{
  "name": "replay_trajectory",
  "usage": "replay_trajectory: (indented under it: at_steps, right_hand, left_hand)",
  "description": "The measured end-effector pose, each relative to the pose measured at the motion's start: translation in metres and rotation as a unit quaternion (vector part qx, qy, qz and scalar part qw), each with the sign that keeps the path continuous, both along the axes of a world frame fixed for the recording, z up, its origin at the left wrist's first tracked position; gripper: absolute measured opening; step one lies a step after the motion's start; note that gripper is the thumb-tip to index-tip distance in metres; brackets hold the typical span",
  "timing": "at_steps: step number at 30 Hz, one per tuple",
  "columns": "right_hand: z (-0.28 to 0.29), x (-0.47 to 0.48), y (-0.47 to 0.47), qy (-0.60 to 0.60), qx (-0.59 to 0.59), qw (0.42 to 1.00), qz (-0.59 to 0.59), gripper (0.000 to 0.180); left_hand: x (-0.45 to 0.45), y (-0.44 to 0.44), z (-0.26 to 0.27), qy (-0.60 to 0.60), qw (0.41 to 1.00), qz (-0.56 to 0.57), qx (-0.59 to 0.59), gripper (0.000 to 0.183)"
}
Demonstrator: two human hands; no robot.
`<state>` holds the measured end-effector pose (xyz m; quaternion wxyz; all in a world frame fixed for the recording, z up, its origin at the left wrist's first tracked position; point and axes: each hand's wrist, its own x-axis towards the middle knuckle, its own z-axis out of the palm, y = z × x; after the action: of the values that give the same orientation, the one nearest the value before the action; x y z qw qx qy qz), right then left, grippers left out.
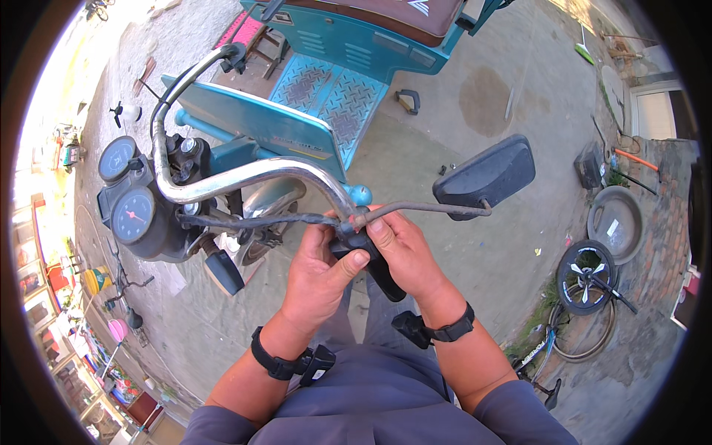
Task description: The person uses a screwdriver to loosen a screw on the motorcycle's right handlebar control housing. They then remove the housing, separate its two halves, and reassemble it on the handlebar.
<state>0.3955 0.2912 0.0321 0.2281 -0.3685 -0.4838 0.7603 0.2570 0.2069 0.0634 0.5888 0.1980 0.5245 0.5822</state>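
Note:
Both hands are at the near end of a chrome handlebar (245, 177) on a blue cargo tricycle. My left hand (322, 278) has its fingers behind the control housing and its thumb on the black handlebar grip (381, 272). My right hand (403, 250) holds the same spot from the other side, its thumb beside the reddish clamp of the mirror stem (428, 207). That stem carries a black rear-view mirror (486, 175) at the right. A black-sheathed cable (261, 221) runs from the housing towards the round gauges (132, 216). The palms and the undersides of the fingers are partly hidden.
Behind the handlebar stand the blue front panel (261, 122) and the tread-plate floor (317, 94). A turn signal (225, 272) juts out below the gauges. On the concrete lie a handle-shaped object (409, 102), a grey basin (634, 225), a wheel (567, 283) and a bicycle (537, 356).

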Motion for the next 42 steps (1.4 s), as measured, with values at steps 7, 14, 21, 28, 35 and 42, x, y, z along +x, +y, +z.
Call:
replay_trajectory:
  at_steps: [7, 14, 21, 28, 35, 42]
  right_hand:
    - [0.012, 0.008, 0.006, -0.009, 0.08, 0.995, 0.057, 0.048]
    - [0.037, 0.016, 0.031, 0.011, -0.027, 0.989, 0.146, 0.059]
    - [0.054, 0.019, 0.051, -0.004, 0.065, 0.975, 0.214, 0.069]
    - [0.056, 0.014, 0.05, -0.01, 0.228, 0.945, 0.233, 0.071]
    - [0.056, 0.012, 0.064, 0.001, 0.242, 0.934, 0.264, 0.07]
    - [0.061, 0.002, 0.053, 0.088, 0.093, 0.964, 0.232, 0.073]
  left_hand:
    - [0.017, -0.016, -0.007, -0.098, 0.994, 0.03, -0.048, 0.069]
    - [0.038, -0.022, -0.017, -0.103, 0.979, -0.158, -0.075, 0.04]
    - [0.047, -0.022, -0.004, -0.089, 0.989, -0.102, -0.06, 0.034]
    - [0.045, -0.028, 0.003, -0.029, 0.987, -0.136, -0.081, 0.033]
    - [0.043, -0.034, 0.015, -0.037, 0.989, -0.123, -0.069, 0.032]
    - [0.057, -0.037, 0.028, -0.033, 0.993, -0.045, -0.107, 0.032]
